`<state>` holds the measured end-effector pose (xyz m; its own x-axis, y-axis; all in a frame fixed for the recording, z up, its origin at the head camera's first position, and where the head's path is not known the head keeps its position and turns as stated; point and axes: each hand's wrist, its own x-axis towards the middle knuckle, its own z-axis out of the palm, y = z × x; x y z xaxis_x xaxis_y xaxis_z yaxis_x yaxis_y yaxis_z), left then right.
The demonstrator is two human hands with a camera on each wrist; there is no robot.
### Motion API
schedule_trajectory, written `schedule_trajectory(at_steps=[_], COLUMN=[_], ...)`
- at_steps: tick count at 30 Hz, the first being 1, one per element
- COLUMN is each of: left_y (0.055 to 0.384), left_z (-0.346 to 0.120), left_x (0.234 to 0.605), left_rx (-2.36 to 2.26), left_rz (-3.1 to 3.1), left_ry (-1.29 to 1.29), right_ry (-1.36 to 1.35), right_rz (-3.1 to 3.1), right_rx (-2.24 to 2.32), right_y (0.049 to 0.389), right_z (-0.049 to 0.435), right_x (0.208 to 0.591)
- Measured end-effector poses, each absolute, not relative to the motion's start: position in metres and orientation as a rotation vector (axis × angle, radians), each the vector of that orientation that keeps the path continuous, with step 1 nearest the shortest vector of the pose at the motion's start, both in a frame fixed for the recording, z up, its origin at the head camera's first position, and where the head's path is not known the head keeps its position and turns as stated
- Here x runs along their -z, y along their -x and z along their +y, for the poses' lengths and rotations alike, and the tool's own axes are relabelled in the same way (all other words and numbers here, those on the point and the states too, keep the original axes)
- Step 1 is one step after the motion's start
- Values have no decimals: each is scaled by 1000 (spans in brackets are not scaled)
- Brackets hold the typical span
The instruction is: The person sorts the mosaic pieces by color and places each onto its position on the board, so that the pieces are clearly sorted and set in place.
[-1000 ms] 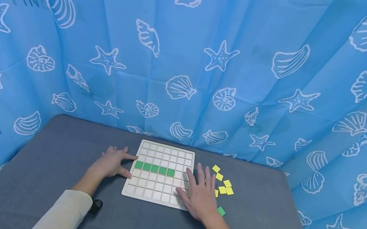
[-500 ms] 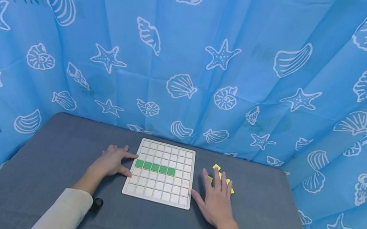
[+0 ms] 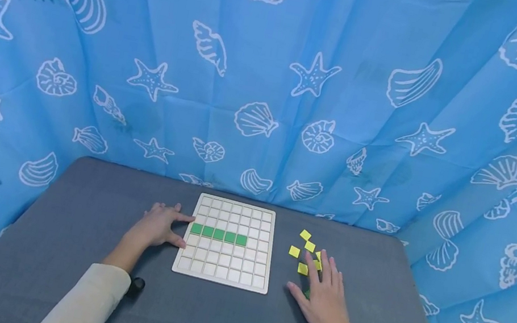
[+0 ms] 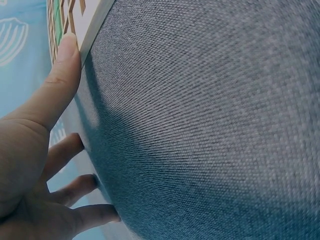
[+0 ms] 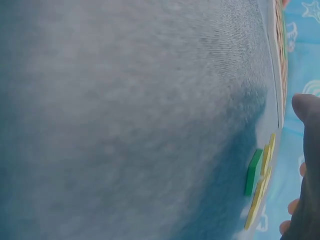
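A white gridded board (image 3: 222,262) lies on the table in the head view. Across one of its rows runs a line of several green square tiles (image 3: 218,234), starting at the left column. My left hand (image 3: 157,227) rests at the board's left side, thumb and index finger spread against its edge; the left wrist view shows the thumb (image 4: 66,57) on the rim. To the right of the board, my right hand (image 3: 324,303) is spread above loose yellow tiles (image 3: 305,234), holding nothing visible. Partly hidden beneath it, a green tile (image 5: 253,172) sits beside yellow ones.
Grey cloth covers the table (image 3: 209,320). A blue curtain (image 3: 274,72) with white shells and starfish hangs right behind the table's far edge and along both sides. Dark wrist devices sit beneath both forearms, near the cream sleeves (image 3: 86,296).
My right hand has moved from over the board's right edge rightward and toward me, over the loose tiles. Several yellow tiles have come into view. My left hand has stayed at the board's edge.
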<state>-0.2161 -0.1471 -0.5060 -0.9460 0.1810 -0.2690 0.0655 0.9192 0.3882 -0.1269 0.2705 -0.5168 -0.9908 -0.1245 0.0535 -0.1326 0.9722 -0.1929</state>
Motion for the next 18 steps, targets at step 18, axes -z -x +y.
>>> schedule_trajectory(at_steps=[18], left_y=[215], left_z=[-146], left_x=[503], left_rx=[-539], left_rz=[2790], left_ry=[-190], right_ry=[-106], right_rz=[-3092], right_rx=[-508], right_y=[108], right_z=[293], right_x=[522])
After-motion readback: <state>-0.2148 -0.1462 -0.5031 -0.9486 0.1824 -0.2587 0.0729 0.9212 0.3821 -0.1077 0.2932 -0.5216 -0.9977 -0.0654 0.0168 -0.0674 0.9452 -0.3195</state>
